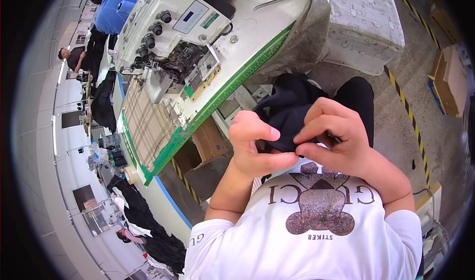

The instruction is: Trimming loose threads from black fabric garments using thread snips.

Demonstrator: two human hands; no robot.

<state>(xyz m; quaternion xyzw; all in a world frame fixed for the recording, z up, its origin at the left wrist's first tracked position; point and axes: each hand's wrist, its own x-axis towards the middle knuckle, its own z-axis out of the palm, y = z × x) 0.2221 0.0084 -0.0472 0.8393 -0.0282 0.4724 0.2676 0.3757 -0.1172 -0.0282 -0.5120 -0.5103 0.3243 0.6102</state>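
Note:
A piece of black cloth (288, 114) hangs between my two hands, above my lap. My left hand (250, 146) closes on the cloth's near edge, thumb and forefinger stretched along it. From the other side, my right hand (336, 139) pinches the same edge, its fingertips almost meeting those of my left hand. Folds of the cloth drop away beyond the hands, and the part between my fingers is largely hidden. To the left of the hands stands a white overlock sewing machine (163, 37) on its table, and neither hand touches it.
Green measuring tape (237, 84) edges the machine table (257, 25), where tweezers (277, 2) lie. A bin with a patterned cover (363, 25) stands at the far right. Cardboard boxes (210, 139) sit below the table and on the right. A person in blue (116, 10) is beyond the machine.

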